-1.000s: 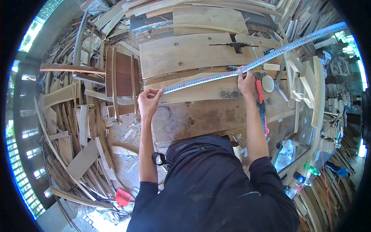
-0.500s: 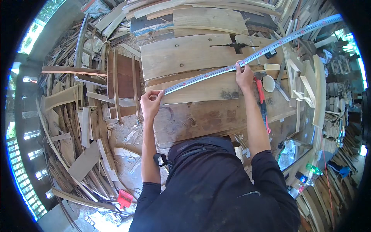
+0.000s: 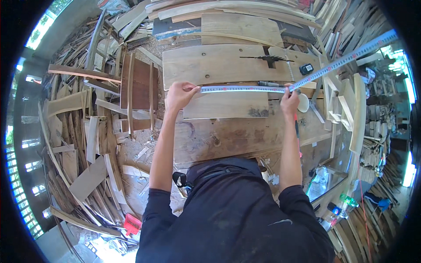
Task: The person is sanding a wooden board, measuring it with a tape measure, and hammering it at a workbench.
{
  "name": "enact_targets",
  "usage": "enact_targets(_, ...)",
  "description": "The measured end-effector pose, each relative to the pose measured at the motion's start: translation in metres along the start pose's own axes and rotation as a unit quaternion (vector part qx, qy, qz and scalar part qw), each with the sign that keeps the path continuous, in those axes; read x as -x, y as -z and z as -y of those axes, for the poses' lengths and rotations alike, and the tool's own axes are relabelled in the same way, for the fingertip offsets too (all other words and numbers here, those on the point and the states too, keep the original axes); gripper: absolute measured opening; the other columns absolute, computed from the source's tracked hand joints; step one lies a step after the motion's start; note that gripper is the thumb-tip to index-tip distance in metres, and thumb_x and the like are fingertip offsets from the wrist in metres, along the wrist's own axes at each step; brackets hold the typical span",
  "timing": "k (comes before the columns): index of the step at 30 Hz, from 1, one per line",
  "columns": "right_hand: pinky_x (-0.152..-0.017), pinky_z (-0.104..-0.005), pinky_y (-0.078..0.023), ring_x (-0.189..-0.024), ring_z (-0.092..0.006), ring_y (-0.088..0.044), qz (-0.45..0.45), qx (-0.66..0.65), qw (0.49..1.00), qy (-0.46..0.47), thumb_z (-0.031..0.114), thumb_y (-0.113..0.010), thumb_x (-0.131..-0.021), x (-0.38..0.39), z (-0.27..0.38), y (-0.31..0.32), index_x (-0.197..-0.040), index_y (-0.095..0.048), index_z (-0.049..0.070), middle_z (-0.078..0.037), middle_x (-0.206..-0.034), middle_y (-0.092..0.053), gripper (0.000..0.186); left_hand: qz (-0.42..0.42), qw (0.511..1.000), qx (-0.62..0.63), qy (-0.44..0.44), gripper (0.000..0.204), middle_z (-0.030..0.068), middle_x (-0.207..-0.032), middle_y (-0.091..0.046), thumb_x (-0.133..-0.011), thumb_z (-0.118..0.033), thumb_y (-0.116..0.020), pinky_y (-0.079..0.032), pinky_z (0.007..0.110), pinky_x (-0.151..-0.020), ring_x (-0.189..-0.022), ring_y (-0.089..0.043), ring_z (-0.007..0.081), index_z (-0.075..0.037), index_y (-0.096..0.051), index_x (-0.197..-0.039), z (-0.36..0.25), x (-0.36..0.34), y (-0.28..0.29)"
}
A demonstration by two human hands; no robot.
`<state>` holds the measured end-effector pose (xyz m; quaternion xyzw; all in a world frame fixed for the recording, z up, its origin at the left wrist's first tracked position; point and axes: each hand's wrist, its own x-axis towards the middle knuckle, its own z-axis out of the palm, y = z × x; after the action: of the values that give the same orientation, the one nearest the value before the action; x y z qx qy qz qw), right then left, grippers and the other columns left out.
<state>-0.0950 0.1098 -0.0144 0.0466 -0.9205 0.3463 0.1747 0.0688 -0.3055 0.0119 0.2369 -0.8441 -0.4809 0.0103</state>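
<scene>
A white tape measure blade point(image 3: 241, 89) stretches between my two hands above the wooden workbench point(image 3: 219, 144). My left hand point(image 3: 180, 96) pinches its end between thumb and fingers, over the left end of a pale board point(image 3: 223, 105). My right hand point(image 3: 290, 101) pinches the blade farther along, past that board's right end. From there the blade bends and runs free up to the far right. A round white disc point(image 3: 303, 103) lies just right of my right hand. A red and black tool handle point(image 3: 297, 131) is partly hidden behind my right forearm.
Beyond the blade lies a wide board point(image 3: 184, 65) with a dark cross-shaped mark. A small black case point(image 3: 306, 69) sits at its right. Scrap wood point(image 3: 79, 175) crowds the left side, near a red dustpan point(image 3: 132, 224). More lumber point(image 3: 359, 109) stands at the right.
My left hand has moved right and away from me; my right hand has come nearer and slightly right. The held stretch of blade, slanted before, now lies nearly level and bends at my right hand.
</scene>
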Motion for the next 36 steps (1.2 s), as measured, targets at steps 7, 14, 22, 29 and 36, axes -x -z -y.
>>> enact_targets(7,-0.069,-0.0434,-0.053,-0.077,-0.0305,-0.07,-0.037,0.031,0.997,-0.052,0.016,-0.059,-0.105,-0.001,-0.044,0.043,-0.115,-0.07,0.008,-0.015,-0.095,-0.073,0.016,0.074,0.993,-0.091,-0.036,0.028,0.0049,-0.096,-0.082,-0.082,-0.045,-0.085,-0.061,0.04,-0.082,-0.09,-0.078,0.0258,-0.021,-0.086,-0.096,-0.037,-0.036,-0.055)
enact_targets(14,-0.078,-0.0457,-0.053,-0.092,-0.0366,-0.071,-0.043,0.042,0.994,-0.097,0.015,-0.06,-0.104,0.0,-0.077,0.063,-0.114,-0.07,0.007,-0.017,-0.105,-0.074,0.016,0.097,0.991,-0.092,-0.029,0.028,0.0038,-0.095,-0.082,-0.081,-0.046,-0.085,-0.06,0.04,-0.083,-0.09,-0.078,0.0246,-0.022,-0.086,-0.097,-0.06,-0.046,-0.082)
enact_targets(22,-0.075,-0.0404,-0.054,-0.085,-0.0302,-0.071,0.009,0.015,1.0,-0.013,0.017,-0.062,-0.105,-0.007,-0.056,0.054,-0.112,-0.072,0.005,-0.015,-0.099,-0.074,0.017,0.145,0.982,0.057,-0.106,0.023,0.0038,-0.087,-0.079,-0.092,-0.027,-0.082,-0.057,0.029,-0.074,-0.083,-0.073,0.0122,-0.007,-0.081,-0.102,-0.034,-0.046,-0.045)
enact_targets(29,-0.059,-0.0255,-0.045,-0.069,-0.0055,-0.056,0.173,-0.21,0.957,-0.105,0.018,-0.067,-0.105,0.002,0.016,0.041,-0.113,-0.072,0.006,0.0,-0.085,-0.066,0.015,0.209,0.956,0.201,-0.053,0.03,0.0018,-0.095,-0.075,-0.103,-0.007,-0.068,-0.056,0.026,-0.079,-0.086,-0.067,0.008,0.003,-0.07,-0.131,0.015,0.057,0.035)
enact_targets(36,-0.065,-0.025,-0.048,-0.071,-0.0085,-0.059,0.317,-0.372,0.863,-0.125,0.037,-0.067,-0.106,-0.031,0.097,0.0,-0.134,-0.066,0.002,0.0,-0.084,-0.065,0.044,0.217,0.939,0.266,0.034,0.03,0.0014,-0.089,-0.074,-0.103,-0.016,-0.072,-0.047,0.023,-0.067,-0.078,-0.066,0.0076,0.003,-0.074,-0.126,0.084,0.157,0.04)
